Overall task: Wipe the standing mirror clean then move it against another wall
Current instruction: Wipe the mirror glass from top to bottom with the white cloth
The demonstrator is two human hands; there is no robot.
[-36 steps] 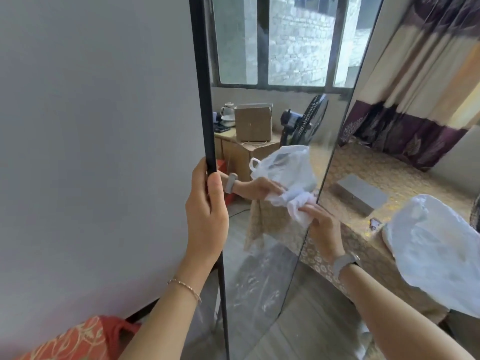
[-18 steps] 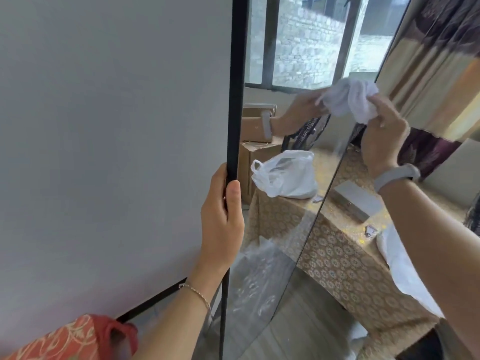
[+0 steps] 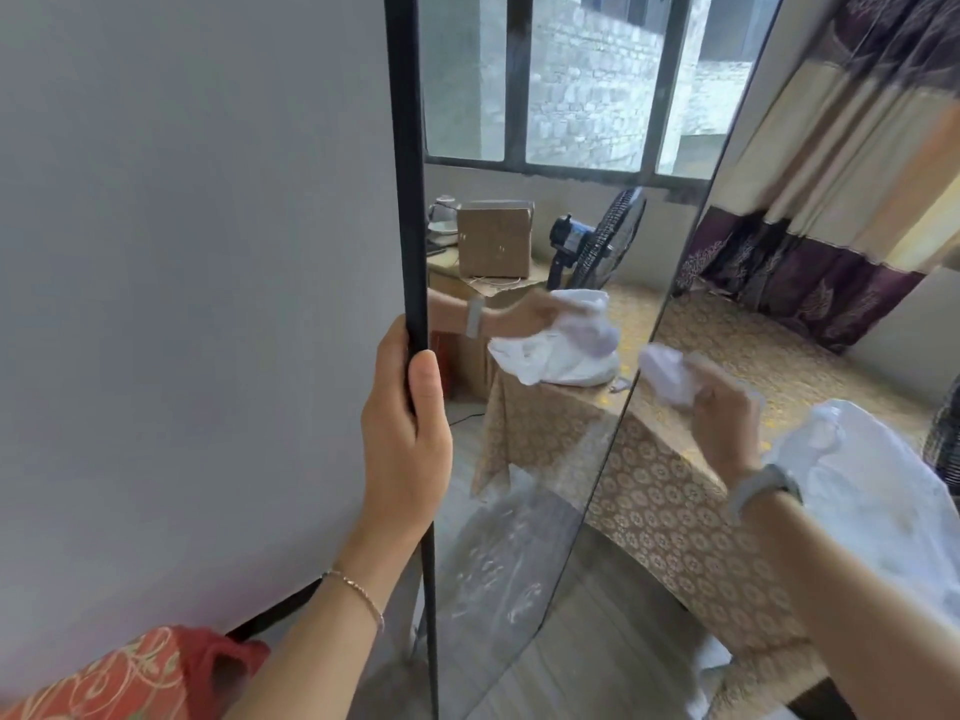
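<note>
The tall standing mirror [image 3: 524, 511] with a thin black frame stands upright before me, seen nearly edge-on, beside a grey wall. My left hand [image 3: 408, 433] grips its near black edge at mid height. My right hand [image 3: 724, 415] holds a crumpled white cloth [image 3: 667, 374] just off the mirror's far right edge, at about the same height as my left hand. The glass reflects that hand and cloth, a window, a fan and a cardboard box. Smears show on the lower part of the glass.
A table with a gold patterned cloth [image 3: 670, 517] stands close behind the mirror on the right, with a white plastic bag [image 3: 878, 517] on it. Purple and cream curtains [image 3: 831, 200] hang at the back right. An orange-red bag [image 3: 130, 678] lies at the lower left by the wall.
My right hand with the cloth has come down from high on the mirror's right side to mid height. My left hand keeps its grip on the frame.
</note>
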